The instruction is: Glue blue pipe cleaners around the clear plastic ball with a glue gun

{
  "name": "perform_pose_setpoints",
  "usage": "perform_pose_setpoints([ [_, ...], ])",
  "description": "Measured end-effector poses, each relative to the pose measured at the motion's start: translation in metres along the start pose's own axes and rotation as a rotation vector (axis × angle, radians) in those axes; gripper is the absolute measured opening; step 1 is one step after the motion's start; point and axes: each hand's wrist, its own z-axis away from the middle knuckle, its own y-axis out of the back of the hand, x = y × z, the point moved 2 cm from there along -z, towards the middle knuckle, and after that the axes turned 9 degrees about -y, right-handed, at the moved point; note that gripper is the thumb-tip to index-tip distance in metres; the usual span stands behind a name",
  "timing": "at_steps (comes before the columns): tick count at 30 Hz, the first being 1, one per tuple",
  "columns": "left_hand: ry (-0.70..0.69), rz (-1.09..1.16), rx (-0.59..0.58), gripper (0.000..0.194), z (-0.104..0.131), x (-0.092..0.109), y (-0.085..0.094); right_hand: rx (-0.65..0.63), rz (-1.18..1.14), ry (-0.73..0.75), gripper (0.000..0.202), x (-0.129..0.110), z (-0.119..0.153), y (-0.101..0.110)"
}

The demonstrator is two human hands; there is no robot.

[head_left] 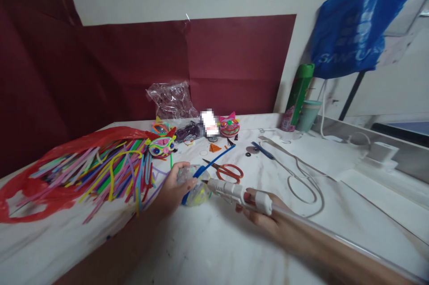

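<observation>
My left hand (174,186) is closed around a clear, rounded plastic piece (197,196) with bits of colour in it. A blue pipe cleaner (217,160) lies across that piece and sticks out to the upper right. My right hand (264,215) grips a white glue gun (231,190), and a long clear glue stick (321,230) runs out of its back along my forearm. The gun's nozzle points left, close to the pipe cleaner and the plastic piece; whether it touches them I cannot tell. Just beyond lie scissors (229,171) with orange handles.
Many coloured pipe cleaners (110,169) spread over a red plastic bag (40,164) at left. Two decorated animal heads (161,146) (229,126) stand farther back. A pale cable (313,186) loops at right, near a white charger (382,152). A green spray can (298,97) stands by a cup (309,115).
</observation>
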Motion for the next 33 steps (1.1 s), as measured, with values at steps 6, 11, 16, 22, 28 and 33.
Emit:
perform_pose_setpoints([
  [6, -0.002, -0.037, 0.015, 0.052, -0.001, -0.003, 0.001, -0.042, -0.005, -0.024, 0.019, -0.006, -0.001, 0.002],
  [11, 0.011, -0.035, -0.006, 0.052, 0.0, -0.001, 0.001, -0.036, -0.009, -0.014, 0.02, -0.004, 0.0, 0.001],
  [16, -0.003, -0.024, -0.031, 0.054, 0.001, 0.002, -0.001, -0.019, 0.026, -0.033, 0.022, -0.004, -0.001, 0.002],
  [22, -0.024, -0.058, -0.044, 0.052, 0.001, 0.001, 0.001, -0.012, 0.002, -0.016, 0.018, -0.01, 0.001, 0.003],
  [28, -0.015, -0.037, -0.034, 0.053, 0.001, 0.001, -0.001, 0.008, 0.012, -0.021, 0.02, -0.011, -0.001, 0.003],
  [33, -0.042, -0.046, -0.015, 0.052, 0.001, -0.002, 0.0, -0.021, -0.002, -0.015, 0.021, -0.009, -0.002, 0.003],
])
